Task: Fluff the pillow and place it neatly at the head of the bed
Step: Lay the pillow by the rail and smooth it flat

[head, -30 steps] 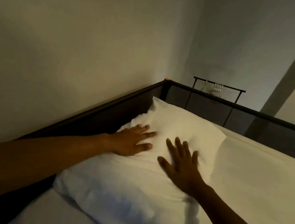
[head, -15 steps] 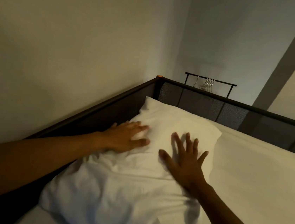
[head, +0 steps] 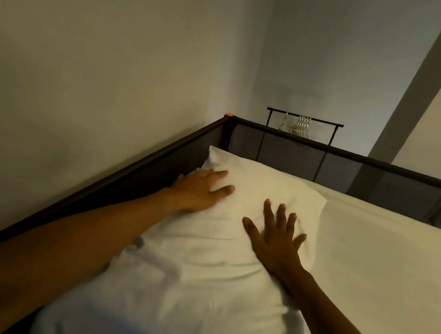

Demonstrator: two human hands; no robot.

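Plain pale walls [head: 94,56] meet in a corner behind the dark mesh-sided bed frame [head: 285,146], with a black rail of hangers [head: 303,121] beyond it. The white pillow [head: 203,261] lies on the cream sheet [head: 383,267] along the wall side, its far corner tucked into the frame's corner. My left hand [head: 197,189] presses flat on it near the frame, and my right hand [head: 274,241] rests on it with fingers spread, neither gripping anything.

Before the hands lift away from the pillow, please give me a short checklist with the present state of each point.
1. Both hands flat on pillow: left hand, right hand: ok.
2. Far corner reaches the frame corner: ok.
3. Long edge lies along the side rail: ok.
4. Cover smooth: not ok, creases in the middle.
5. Near end tidy: cannot tell, out of view.
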